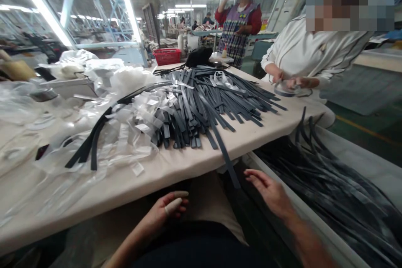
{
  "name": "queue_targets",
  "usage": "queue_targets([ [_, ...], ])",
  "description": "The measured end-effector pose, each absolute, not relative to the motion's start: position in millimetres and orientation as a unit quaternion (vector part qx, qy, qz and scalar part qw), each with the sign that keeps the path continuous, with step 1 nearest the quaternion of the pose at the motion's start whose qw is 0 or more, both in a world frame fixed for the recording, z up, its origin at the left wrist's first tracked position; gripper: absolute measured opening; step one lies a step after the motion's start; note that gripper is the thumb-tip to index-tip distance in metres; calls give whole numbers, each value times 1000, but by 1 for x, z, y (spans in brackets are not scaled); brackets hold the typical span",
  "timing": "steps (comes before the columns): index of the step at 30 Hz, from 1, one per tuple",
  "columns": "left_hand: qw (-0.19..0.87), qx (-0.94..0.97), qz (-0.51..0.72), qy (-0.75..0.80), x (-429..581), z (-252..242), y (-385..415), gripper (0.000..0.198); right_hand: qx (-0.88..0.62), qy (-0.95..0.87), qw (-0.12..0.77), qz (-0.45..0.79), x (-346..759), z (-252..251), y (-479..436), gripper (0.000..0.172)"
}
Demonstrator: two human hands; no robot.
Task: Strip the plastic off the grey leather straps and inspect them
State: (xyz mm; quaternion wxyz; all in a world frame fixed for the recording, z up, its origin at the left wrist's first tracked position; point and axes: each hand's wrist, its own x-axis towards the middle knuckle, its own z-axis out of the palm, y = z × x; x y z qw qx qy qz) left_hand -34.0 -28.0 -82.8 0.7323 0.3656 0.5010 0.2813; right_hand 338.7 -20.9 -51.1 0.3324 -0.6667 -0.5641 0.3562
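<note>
My left hand (169, 209) hovers in front of the table edge, above my lap. Pale finger cots cover two of its digits; the fingers are loosely bent, slightly apart, and nothing shows in them. My right hand (266, 190) reaches in from the lower right with fingers stretched out and holding nothing. Its fingertips are close beside the end of a dark grey strap (228, 165) that hangs over the table edge, with a small gap between. That strap comes from a large heap of similar flat straps (188, 113) on the table.
Crumpled clear plastic and white wrapping (125, 134) lie left of the heap. At lower right is a bin of long dark strips (329, 188). A person in white (317, 58) handles a strip across the table; another person (237, 25) stands behind, near a red basket (167, 56).
</note>
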Motion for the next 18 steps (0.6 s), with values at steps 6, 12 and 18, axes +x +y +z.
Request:
queue_targets([
  [6, 732, 287, 314, 533, -62, -102, -51, 50, -532, -385, 420, 626, 257, -58, 16, 55],
  [12, 762, 414, 281, 411, -19, -59, -23, 54, -501, -554, 354, 563, 234, -33, -7, 48],
  [18, 802, 369, 387, 267, 69, -23, 21, 51, -549, -697, 161, 431, 256, -65, -40, 49],
])
